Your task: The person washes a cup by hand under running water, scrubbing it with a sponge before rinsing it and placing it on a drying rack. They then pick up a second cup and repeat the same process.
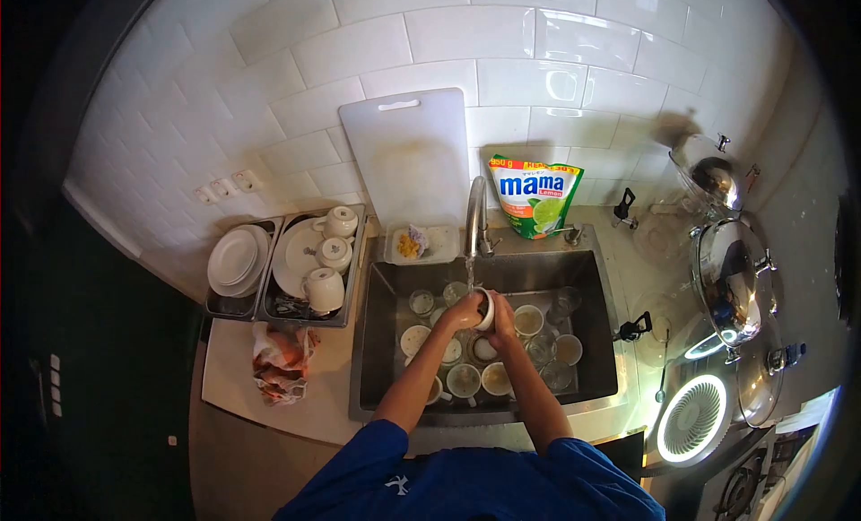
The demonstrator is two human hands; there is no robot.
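Observation:
Under the running faucet, a white cup is held tilted between my two hands, its opening showing. My left hand grips the cup from the left side. On the other side, my right hand is closed around it, its fingers partly hidden. Below them, the steel sink holds several white cups, such as a cup with cloudy liquid, and several clear glasses, among them a glass at the right.
Left of the sink, metal trays hold plates and mugs, with a crumpled orange-white cloth in front. Behind stand a white cutting board and a dish soap pouch. Lidded steel pots and a round fan are at the right.

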